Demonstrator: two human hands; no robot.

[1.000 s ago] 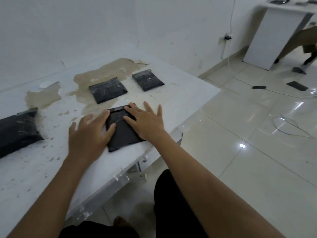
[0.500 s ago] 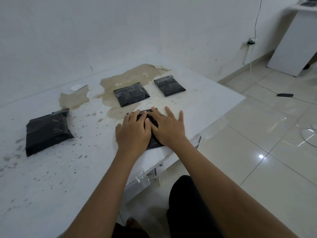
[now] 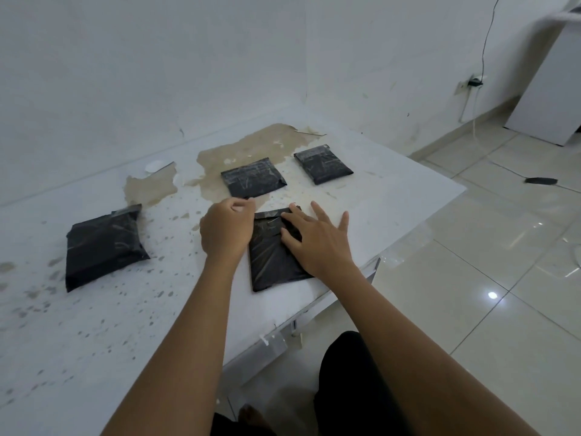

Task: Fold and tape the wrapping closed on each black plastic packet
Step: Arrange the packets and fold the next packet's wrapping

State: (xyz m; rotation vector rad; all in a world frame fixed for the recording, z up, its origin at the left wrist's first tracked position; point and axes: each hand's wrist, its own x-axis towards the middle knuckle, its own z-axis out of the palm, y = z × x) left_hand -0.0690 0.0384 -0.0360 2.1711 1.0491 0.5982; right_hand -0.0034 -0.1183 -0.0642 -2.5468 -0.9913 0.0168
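A person seated at a worn white table point(image 3: 94, 341) works over a black plastic packet point(image 3: 273, 256) lying close to the table's near right edge. At far left, well apart from the hands, a larger black packet point(image 3: 103, 247) lies flat among brown flecks. The left forearm reaches up from the bottom of the frame, and the left hand point(image 3: 226, 228) sits just beside the near packet's left edge, knuckles up, its fingers curled under toward the packet's top left corner; whether they pinch the wrapping or tape cannot be told. Beyond that hand, a second taped packet point(image 3: 253, 177) rests on a tan patch point(image 3: 257, 146) where the tabletop's surface has peeled. The right forearm comes in from the lower right, and the right hand point(image 3: 317, 243) lies palm down on the near packet's right half, fingers straight and spread, the two outer ones reaching past the packet onto bare tabletop. A glossy folded strip shows along the packet's top edge between the two hands. Farther right and back, a third small packet point(image 3: 323, 165) lies near the table's far right corner. Bare tabletop separates all four packets. Right of the table edge, pale glossy floor tiles point(image 3: 487, 247) stretch away, with a small dark object point(image 3: 540, 180) and a cable on them.
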